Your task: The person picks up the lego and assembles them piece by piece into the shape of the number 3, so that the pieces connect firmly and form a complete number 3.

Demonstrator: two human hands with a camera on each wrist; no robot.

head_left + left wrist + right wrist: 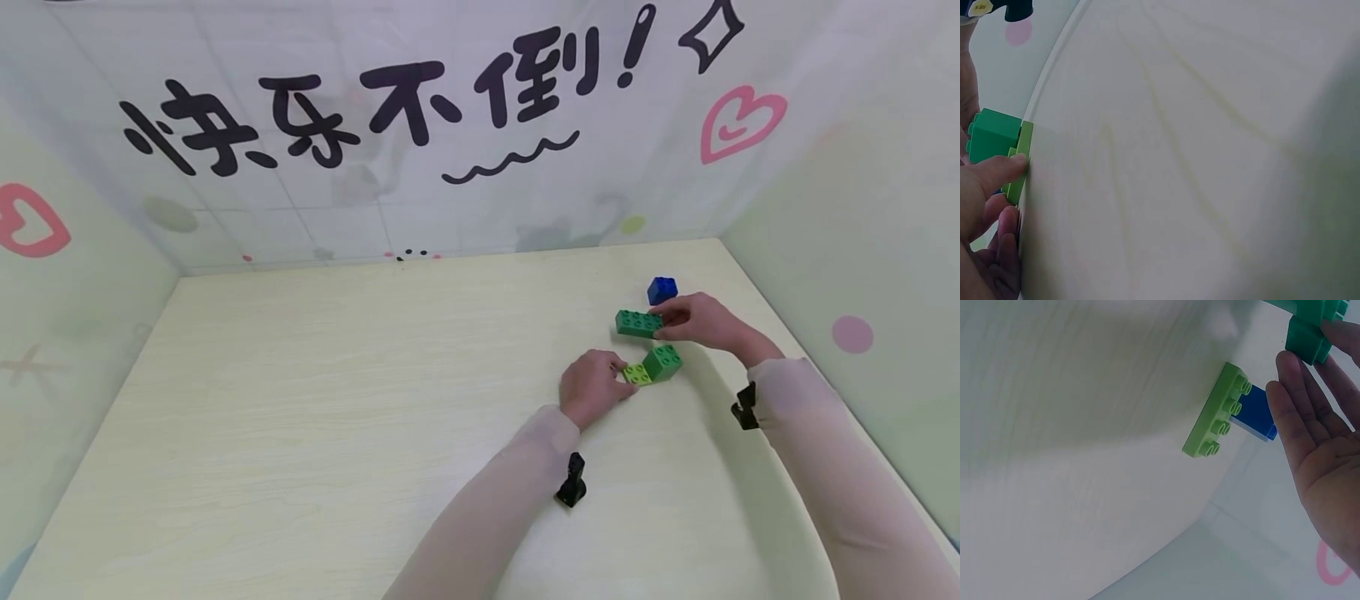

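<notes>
At the right of the table, my left hand (592, 387) pinches a light green plate (637, 374) between thumb and fingers. A green brick (663, 362) sits on one end of this plate; in the left wrist view my thumb presses the plate's edge just below that brick (999, 134). My right hand (699, 322) holds a long green brick (636, 323) by its right end, above and behind the plate. Behind that hand is a blue brick (662, 290). In the right wrist view the blue brick (1255, 411) overlaps another light green plate (1212, 419), hidden in the head view.
Pale wood-grain table (337, 400) extends left of the bricks. A printed fabric wall (375, 200) rises at its back edge, and a side wall (885, 250) stands near my right arm. Black camera mounts (572, 481) sit at both wrists.
</notes>
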